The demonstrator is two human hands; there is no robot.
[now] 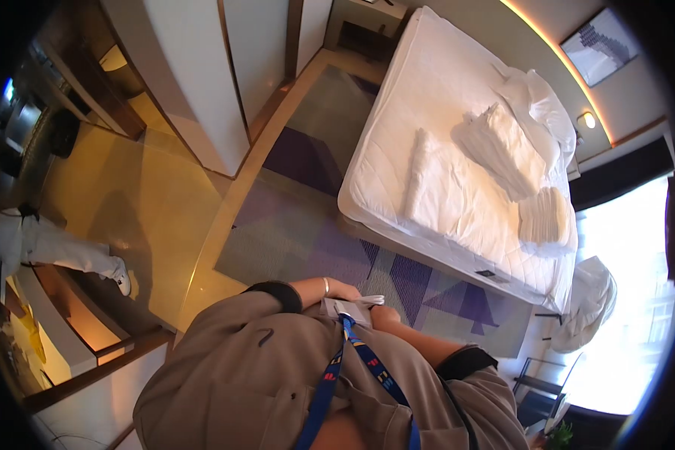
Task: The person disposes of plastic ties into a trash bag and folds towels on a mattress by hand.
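Observation:
Both hands are close together in front of my waist. My left hand (341, 290), with a bracelet at its wrist, is closed at one end of a looped white cable (372, 299). My right hand (385, 316) is curled shut at the cable's other end, its fingertips partly hidden. A badge (352, 310) on a blue lanyard (367, 357) hangs just below the cable and covers some of the fingers.
A bed with a bare white mattress (397, 142) is ahead; folded white linen (506, 150) and a stack of white pillows or towels (544, 216) lie on it. Patterned carpet (300, 161) surrounds it. At left, another person's leg (75, 249) shows beside a wooden-edged partition (105, 367). A chair (541, 382) stands by the bright window.

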